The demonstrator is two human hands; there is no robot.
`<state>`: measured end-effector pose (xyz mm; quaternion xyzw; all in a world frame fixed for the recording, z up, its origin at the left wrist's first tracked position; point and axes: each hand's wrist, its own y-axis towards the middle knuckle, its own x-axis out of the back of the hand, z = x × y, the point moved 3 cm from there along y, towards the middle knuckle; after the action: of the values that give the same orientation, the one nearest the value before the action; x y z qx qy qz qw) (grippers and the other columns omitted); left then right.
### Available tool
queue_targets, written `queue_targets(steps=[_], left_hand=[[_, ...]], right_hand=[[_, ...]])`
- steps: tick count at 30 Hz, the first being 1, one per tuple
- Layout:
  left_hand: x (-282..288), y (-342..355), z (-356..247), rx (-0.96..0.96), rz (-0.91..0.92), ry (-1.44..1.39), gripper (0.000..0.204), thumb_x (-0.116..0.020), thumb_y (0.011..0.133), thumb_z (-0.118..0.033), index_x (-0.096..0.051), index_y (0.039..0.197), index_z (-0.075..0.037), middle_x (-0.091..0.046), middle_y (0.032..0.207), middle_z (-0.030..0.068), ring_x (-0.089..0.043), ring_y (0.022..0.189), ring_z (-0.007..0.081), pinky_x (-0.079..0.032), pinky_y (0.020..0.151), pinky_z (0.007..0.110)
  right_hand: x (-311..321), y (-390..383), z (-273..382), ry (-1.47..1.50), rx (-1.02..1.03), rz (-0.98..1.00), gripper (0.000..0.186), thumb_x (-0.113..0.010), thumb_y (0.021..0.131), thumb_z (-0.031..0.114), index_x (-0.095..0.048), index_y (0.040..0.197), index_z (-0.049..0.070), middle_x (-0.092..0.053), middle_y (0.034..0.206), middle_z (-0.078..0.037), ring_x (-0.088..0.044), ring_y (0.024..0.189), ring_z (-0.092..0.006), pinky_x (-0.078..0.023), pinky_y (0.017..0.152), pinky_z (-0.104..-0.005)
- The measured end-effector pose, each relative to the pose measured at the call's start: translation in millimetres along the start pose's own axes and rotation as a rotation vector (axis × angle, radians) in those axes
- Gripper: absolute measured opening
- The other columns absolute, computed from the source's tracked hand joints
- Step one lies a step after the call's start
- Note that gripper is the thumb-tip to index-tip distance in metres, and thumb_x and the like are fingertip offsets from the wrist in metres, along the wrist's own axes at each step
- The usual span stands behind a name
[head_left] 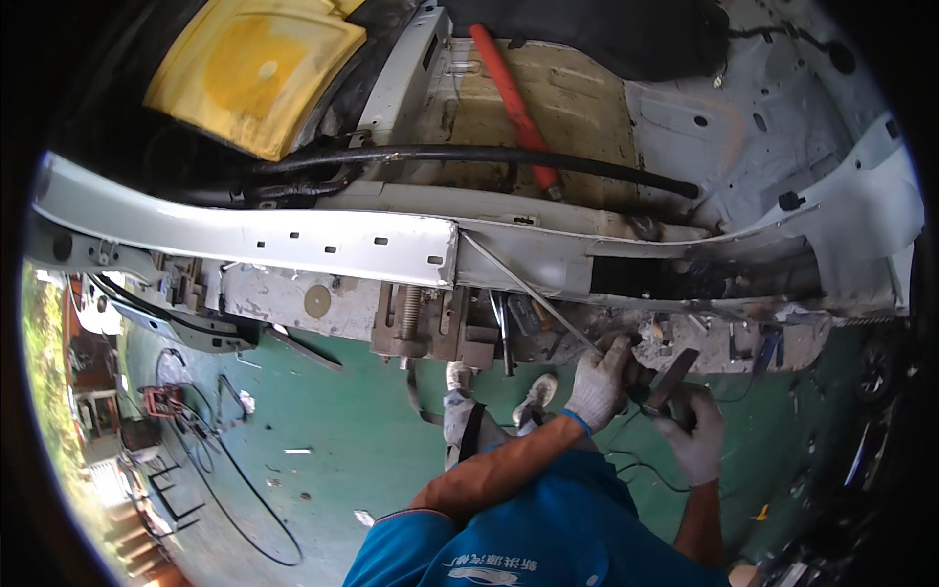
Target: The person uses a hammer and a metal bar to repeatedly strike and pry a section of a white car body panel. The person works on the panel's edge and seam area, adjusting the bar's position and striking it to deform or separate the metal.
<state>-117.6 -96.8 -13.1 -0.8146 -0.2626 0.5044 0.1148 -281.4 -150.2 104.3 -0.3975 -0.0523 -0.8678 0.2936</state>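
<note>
My left hand [599,383], in a pale work glove, is closed around the near end of a long thin metal bar [533,292]. The bar slants away to the left, and its far tip meets the end edge of the silver sill panel [342,247], where that panel meets a greyer section [523,264]. Close to the right of it, my gloved right hand [696,430] grips a hammer with a dark blocky head [673,380]. The hammer's handle is mostly hidden by the glove. Its head is near the bar's near end; whether they touch I cannot tell.
A clamp with a threaded screw [411,315] stands below the sill. Tools lie on the metal bench [665,338]. Beyond the sill are a red cylinder [509,93], a black hose [509,154] and a yellow foam pad [264,64]. Cables [249,504] trail over the green floor.
</note>
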Motion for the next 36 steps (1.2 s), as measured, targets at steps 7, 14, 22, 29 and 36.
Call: queue_targets(steps=[7, 14, 22, 29, 36], left_hand=[[-10, 17, 16, -0.2, -0.172, 0.121, 0.023, -0.058, 0.114, -0.024, -0.062, 0.115, -0.002, -0.059, 0.078, 0.003, -0.056, 0.066, 0.0142, -0.05, 0.061, 0.033], [-15, 29, 18, -0.235, -0.055, 0.076, 0.024, -0.058, 0.112, -0.022, -0.062, 0.114, 0.002, -0.062, 0.076, 0.0058, -0.066, 0.065, 0.0186, -0.053, 0.059, 0.036], [-17, 16, 2, -0.31, -0.018, 0.148, 0.026, -0.057, 0.113, -0.024, -0.063, 0.11, 0.001, -0.066, 0.079, 0.0071, -0.067, 0.071, 0.0171, -0.056, 0.066, 0.036], [-9, 27, 21, -0.308, -0.092, 0.064, 0.025, -0.056, 0.114, -0.022, -0.062, 0.12, 0.001, -0.066, 0.083, 0.0068, -0.068, 0.071, 0.016, -0.058, 0.067, 0.034], [-27, 47, 20, -0.389, -0.227, 0.004, 0.022, -0.057, 0.113, -0.021, -0.061, 0.109, 0.0, -0.064, 0.075, 0.0066, -0.064, 0.061, 0.016, -0.053, 0.056, 0.035]], right_hand=[[22, 54, 175, -0.206, 0.605, 0.278, 0.055, -0.073, 0.097, 0.051, -0.068, 0.121, 0.002, -0.072, 0.108, -0.02, -0.075, 0.095, -0.038, -0.059, 0.079, -0.0477], [-62, 132, 305, -0.46, 0.978, 0.173, 0.053, -0.061, 0.104, 0.057, -0.065, 0.122, 0.007, -0.074, 0.096, -0.02, -0.075, 0.088, -0.0395, -0.06, 0.073, -0.0478], [-84, 204, 351, -1.137, 1.057, 0.31, 0.048, -0.069, 0.098, 0.054, -0.071, 0.108, 0.008, -0.073, 0.095, -0.018, -0.072, 0.091, -0.0402, -0.056, 0.075, -0.0498], [-79, 239, 330, -1.161, 1.123, 0.312, 0.052, -0.062, 0.101, 0.061, -0.069, 0.1, 0.009, -0.072, 0.082, -0.016, -0.073, 0.081, -0.0397, -0.056, 0.071, -0.0517], [-84, 228, 331, -1.261, 1.211, 0.432, 0.055, -0.062, 0.1, 0.066, -0.071, 0.094, 0.012, -0.073, 0.077, -0.012, -0.076, 0.075, -0.0342, -0.06, 0.065, -0.048]])
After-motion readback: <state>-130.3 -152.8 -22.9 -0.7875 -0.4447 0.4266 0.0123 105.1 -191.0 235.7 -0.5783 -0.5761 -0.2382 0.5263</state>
